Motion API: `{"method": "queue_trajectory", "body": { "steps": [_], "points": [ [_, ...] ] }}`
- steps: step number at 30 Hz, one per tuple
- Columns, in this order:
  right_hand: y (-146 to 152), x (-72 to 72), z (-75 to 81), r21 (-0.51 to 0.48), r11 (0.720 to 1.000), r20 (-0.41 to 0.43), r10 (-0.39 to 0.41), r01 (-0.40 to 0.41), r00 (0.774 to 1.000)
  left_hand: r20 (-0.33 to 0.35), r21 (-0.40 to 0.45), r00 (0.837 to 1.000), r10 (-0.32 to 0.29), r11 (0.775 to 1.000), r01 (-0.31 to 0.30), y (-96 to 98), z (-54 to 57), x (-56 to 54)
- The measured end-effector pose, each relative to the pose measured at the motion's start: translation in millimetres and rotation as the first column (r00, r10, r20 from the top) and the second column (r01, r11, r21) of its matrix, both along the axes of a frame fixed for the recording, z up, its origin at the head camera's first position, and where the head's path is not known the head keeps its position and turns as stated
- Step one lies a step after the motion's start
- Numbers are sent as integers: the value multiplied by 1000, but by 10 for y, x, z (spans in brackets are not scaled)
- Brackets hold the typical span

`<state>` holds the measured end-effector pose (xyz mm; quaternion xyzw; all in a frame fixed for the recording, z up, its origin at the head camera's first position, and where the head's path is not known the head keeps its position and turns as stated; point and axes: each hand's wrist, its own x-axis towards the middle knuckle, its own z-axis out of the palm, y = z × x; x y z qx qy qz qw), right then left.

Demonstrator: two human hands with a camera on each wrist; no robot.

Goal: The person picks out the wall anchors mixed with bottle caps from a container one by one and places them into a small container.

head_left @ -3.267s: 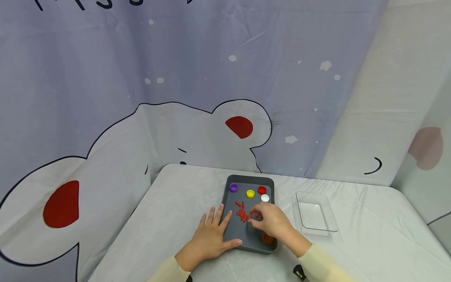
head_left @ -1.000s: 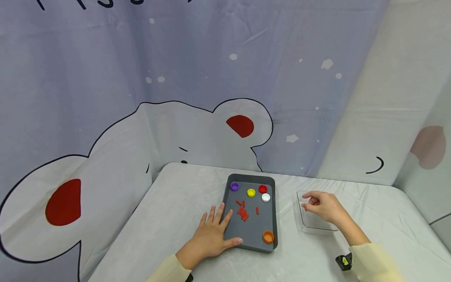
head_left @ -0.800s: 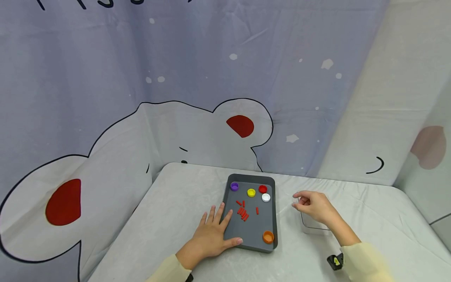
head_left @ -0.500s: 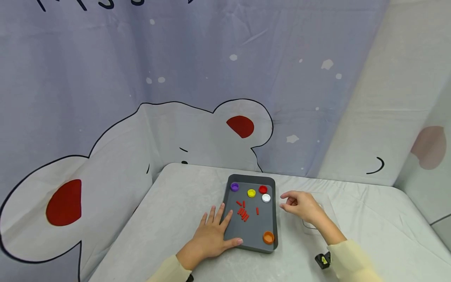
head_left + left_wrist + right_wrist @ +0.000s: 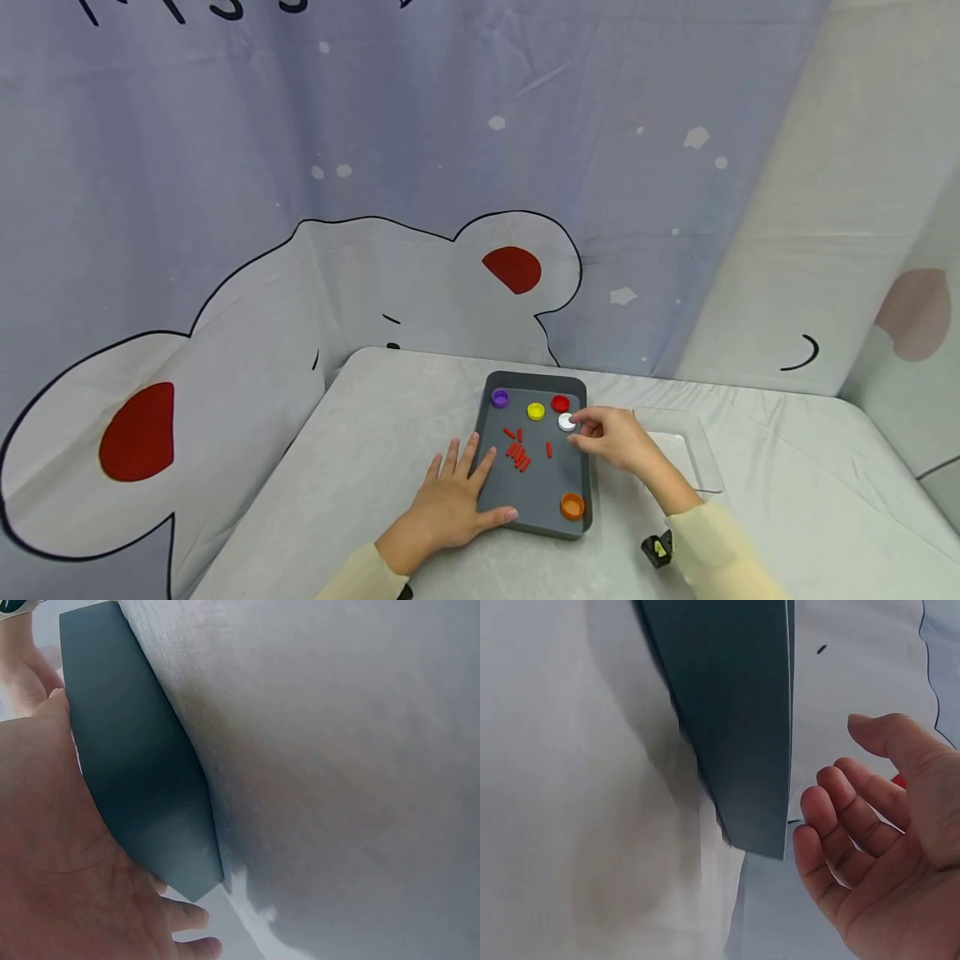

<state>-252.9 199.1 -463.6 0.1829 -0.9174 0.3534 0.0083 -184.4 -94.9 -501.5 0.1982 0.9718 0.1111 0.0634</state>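
My left hand (image 5: 448, 505) lies with straight, spread fingers over the left edge of a dark grey tray (image 5: 525, 508); the left wrist view shows its palm (image 5: 75, 847) against the tray's side (image 5: 142, 750). My right hand (image 5: 617, 440) hovers over the tray's right side, thumb and forefinger apart with nothing between them. Its fingertips partly overlap a white bottle-cap-like ring (image 5: 566, 422). Several short red sticks (image 5: 520, 455) lie grouped mid-tray, with one red stick (image 5: 549, 450) apart, nearer the right hand. The right wrist view shows loosely bent fingers (image 5: 847, 817) beside the tray's underside (image 5: 742, 720).
More cap-like rings sit in the tray: purple (image 5: 500, 399), yellow (image 5: 536, 412), red (image 5: 560, 403) and an orange one (image 5: 572, 506) near the front. A clear plastic box (image 5: 708, 458) stands right of the tray, partly behind the right arm. A white cloth (image 5: 375, 417) covers the table.
My right hand pinched a red stick over the tray 3.3 s ago, was above the clear box 1.0 s ago, and has moved left to the tray with empty fingers. The left hand stays put.
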Motion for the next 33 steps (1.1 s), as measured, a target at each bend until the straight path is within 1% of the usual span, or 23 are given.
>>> {"method": "queue_trajectory", "body": {
  "steps": [4,9,15,18,22,28,33],
  "points": [
    [-77,-27,-36,-10,1000,-16,29,-29,999,-2,-1,1000,0,1000,0,-2,-26,-18],
    [-147,-53,-93,8,999,-10,49,-49,999,14,-16,1000,8,1000,-7,4,-10,-5],
    [-219,-89,-134,80,995,25,64,-66,998,11,-13,1000,6,1000,-6,3,-5,-7],
    [-260,-113,-183,116,990,25,76,-78,997,7,1,1000,0,1000,0,-5,-20,-17],
    [-305,-154,-266,156,982,21,100,-102,995,0,-2,1000,-9,1000,9,-15,-31,-19],
    [-352,-199,-362,215,974,18,72,-74,997,8,0,1000,-15,1000,15,-21,-31,-11],
    [-382,-209,-365,251,967,20,52,-55,998,7,0,1000,-13,1000,13,-22,-40,-20]
  ]
}}
